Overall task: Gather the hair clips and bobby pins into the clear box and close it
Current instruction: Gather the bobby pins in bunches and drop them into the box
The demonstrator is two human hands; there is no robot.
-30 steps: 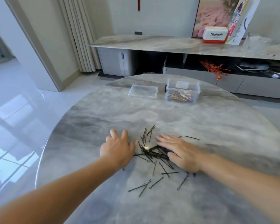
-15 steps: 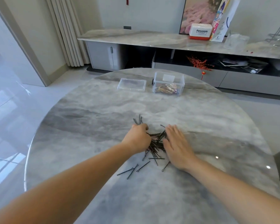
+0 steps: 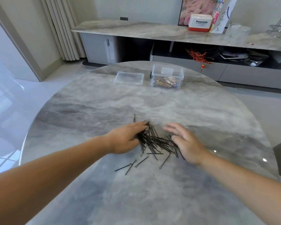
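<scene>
Head view: bobby pins (image 3: 154, 141) now heaped tighter.

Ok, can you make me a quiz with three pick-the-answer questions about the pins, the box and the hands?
1. Where is the pile of bobby pins?
A. inside the clear box
B. on the table between the two hands
C. on the floor

2. What colour are the bobby pins?
A. black
B. pink
C. white

3. How is the clear box right now?
A. shut with its lid on
B. tipped on its side
C. open, with its lid lying beside it

Answers:
1. B: the pile lies on the table, with the left hand on one side and the right hand on the other.
2. A: every pin in the pile and the loose ones nearer the person look black.
3. C: the box has no top on, gold-coloured hair clips show inside, and the lid sits to its left.
</scene>
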